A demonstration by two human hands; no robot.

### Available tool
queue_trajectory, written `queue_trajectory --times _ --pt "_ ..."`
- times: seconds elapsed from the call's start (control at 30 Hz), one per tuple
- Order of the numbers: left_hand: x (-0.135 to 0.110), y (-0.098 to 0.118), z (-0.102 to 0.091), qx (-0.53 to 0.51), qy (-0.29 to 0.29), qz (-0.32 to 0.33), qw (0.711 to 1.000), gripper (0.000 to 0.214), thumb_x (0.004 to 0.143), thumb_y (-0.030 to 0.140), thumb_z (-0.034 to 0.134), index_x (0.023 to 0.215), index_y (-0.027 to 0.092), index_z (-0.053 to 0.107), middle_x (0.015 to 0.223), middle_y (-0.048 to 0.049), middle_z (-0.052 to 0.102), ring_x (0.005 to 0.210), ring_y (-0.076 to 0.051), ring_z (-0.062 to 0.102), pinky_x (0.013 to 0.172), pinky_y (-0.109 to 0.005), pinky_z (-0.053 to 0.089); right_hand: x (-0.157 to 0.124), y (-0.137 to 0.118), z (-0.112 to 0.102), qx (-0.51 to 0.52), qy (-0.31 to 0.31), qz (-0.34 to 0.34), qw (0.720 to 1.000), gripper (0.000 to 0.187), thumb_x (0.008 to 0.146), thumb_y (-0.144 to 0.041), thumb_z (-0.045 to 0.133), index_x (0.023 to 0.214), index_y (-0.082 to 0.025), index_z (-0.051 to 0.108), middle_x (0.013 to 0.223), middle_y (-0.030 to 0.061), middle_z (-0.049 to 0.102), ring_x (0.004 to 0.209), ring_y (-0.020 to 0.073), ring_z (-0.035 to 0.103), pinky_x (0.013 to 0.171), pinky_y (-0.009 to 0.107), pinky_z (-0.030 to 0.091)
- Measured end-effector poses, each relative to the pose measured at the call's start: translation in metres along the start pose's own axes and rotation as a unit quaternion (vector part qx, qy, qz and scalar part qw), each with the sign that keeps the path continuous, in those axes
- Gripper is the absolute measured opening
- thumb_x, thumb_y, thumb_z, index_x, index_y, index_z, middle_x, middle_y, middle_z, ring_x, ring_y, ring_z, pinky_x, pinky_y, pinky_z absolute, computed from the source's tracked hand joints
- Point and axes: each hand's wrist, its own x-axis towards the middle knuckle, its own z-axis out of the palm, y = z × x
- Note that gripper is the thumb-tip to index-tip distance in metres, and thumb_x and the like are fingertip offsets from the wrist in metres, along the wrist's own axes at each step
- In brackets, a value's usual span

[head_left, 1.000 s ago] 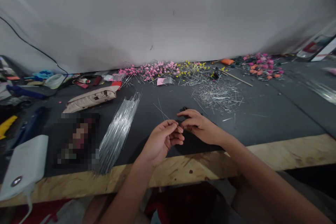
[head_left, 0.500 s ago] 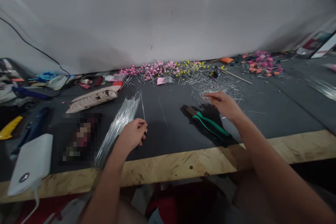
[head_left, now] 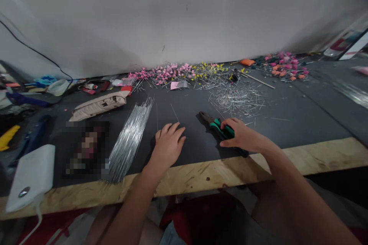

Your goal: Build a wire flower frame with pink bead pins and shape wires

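My left hand (head_left: 169, 146) lies palm down on the dark tabletop, its fingers slightly spread. Two thin loose wires, one a wire piece (head_left: 174, 111), run up from under its fingertips. To the left of it is a bundle of straight silvery wires (head_left: 130, 138). My right hand (head_left: 240, 134) is on the green-handled pliers (head_left: 214, 123), fingers and thumb on either side of the handles. The pliers lie on the table with their jaws pointing up and left. Beyond them spreads a pile of short cut wires (head_left: 238, 97).
Along the wall lie pink flower stems (head_left: 169, 72), yellow ones (head_left: 211, 69) and a magenta and orange bunch (head_left: 286, 67). A beige pouch (head_left: 99, 105), a white power bank (head_left: 31, 178) and a yellow-handled tool (head_left: 9, 138) are at left. The wooden table edge (head_left: 201, 176) runs in front.
My left hand has moved right from beside the wire bundle and flattened onto the table, letting go of a wire. My right hand has come down from the wire pile onto the pliers.
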Motion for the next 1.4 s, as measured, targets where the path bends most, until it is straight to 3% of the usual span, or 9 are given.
queue_trajectory --times 0.13,0.27,0.4,0.57,0.8,0.97,1.07,1.23,1.4 --pt "-0.012 0.011 -0.003 0.008 -0.027 0.018 0.999 0.029 0.087 0.029 0.042 0.109 0.023 0.06 0.126 -0.0102 0.054 0.121 -0.032 0.04 0.093 -0.051 0.031 0.002 -0.006 0.002 -0.028 0.01 0.008 1.0 0.036 0.065 -0.034 0.065 0.096 -0.022 0.05 0.104 0.0084 0.047 0.098 0.0264 0.044 0.082 0.038 0.038" --pt "-0.037 0.036 -0.004 0.061 -0.072 0.036 0.995 0.037 0.086 0.03 0.044 0.116 0.01 0.055 0.129 -0.0155 0.05 0.123 -0.029 0.04 0.099 -0.047 0.032 0.004 -0.003 0.004 -0.027 0.018 0.01 0.999 0.037 0.064 -0.032 0.066 0.096 -0.023 0.049 0.105 0.0072 0.047 0.099 0.0256 0.043 0.084 0.036 0.037" --pt "-0.061 0.049 0.004 0.077 -0.063 0.079 0.992 0.032 0.088 0.025 0.043 0.112 0.009 0.057 0.125 -0.013 0.054 0.119 -0.025 0.045 0.099 -0.042 0.038 0.005 -0.001 0.005 -0.032 0.016 0.008 0.999 0.037 0.063 -0.033 0.066 0.095 -0.023 0.048 0.103 0.0068 0.047 0.099 0.0259 0.043 0.084 0.036 0.037" --pt "-0.071 0.042 0.005 0.017 -0.038 0.076 0.996 0.025 0.088 0.015 0.042 0.105 0.014 0.06 0.116 -0.0076 0.06 0.115 -0.02 0.048 0.097 -0.038 0.04 0.006 -0.002 0.005 -0.036 0.016 0.008 0.999 0.035 0.063 -0.033 0.065 0.093 -0.024 0.048 0.102 0.0068 0.048 0.098 0.0265 0.043 0.082 0.037 0.038" --pt "-0.061 0.043 -0.007 0.002 -0.094 0.035 0.995 0.023 0.088 0.012 0.041 0.095 0.017 0.062 0.097 -0.005 0.06 0.093 -0.019 0.052 0.083 -0.038 0.044 0.007 -0.002 0.006 -0.04 0.022 0.014 0.999 0.035 0.063 -0.035 0.064 0.093 -0.024 0.049 0.1 0.0064 0.048 0.095 0.0265 0.045 0.078 0.037 0.039" --pt "-0.055 0.045 -0.013 -0.018 -0.117 0.03 0.993 0.022 0.089 0.015 0.04 0.089 0.017 0.062 0.092 -0.0045 0.059 0.09 -0.019 0.052 0.08 -0.037 0.043 0.008 -0.002 0.007 -0.036 0.03 0.015 0.999 0.035 0.063 -0.034 0.065 0.092 -0.024 0.049 0.101 0.0065 0.049 0.096 0.0265 0.045 0.079 0.037 0.039" --pt "-0.051 0.041 -0.018 -0.031 -0.124 0.022 0.992 0.018 0.087 0.018 0.045 0.092 0.018 0.063 0.096 -0.0047 0.061 0.092 -0.019 0.053 0.081 -0.037 0.043 0.011 -0.001 0.007 -0.041 0.043 0.017 0.998 0.033 0.063 -0.033 0.065 0.092 -0.024 0.05 0.101 0.0062 0.051 0.095 0.0262 0.046 0.081 0.038 0.038" --pt "-0.049 0.026 -0.015 -0.019 -0.111 0.086 0.99 0.03 0.085 0.025 0.049 0.114 0.018 0.057 0.126 -0.0047 0.054 0.122 -0.024 0.038 0.097 -0.042 0.035 0.017 0.005 0.008 -0.049 0.051 0.016 0.997 0.034 0.064 -0.033 0.064 0.093 -0.024 0.05 0.103 0.006 0.052 0.097 0.027 0.046 0.083 0.039 0.036" --pt "-0.06 0.009 0.003 -0.03 -0.065 0.108 0.992 0.027 0.088 0.03 0.045 0.111 0.025 0.059 0.118 0.0016 0.061 0.117 -0.019 0.045 0.1 -0.04 0.033 0.018 0.007 0.009 -0.048 0.054 0.016 0.997 0.034 0.064 -0.034 0.065 0.093 -0.024 0.05 0.103 0.006 0.052 0.098 0.0272 0.046 0.083 0.04 0.036"
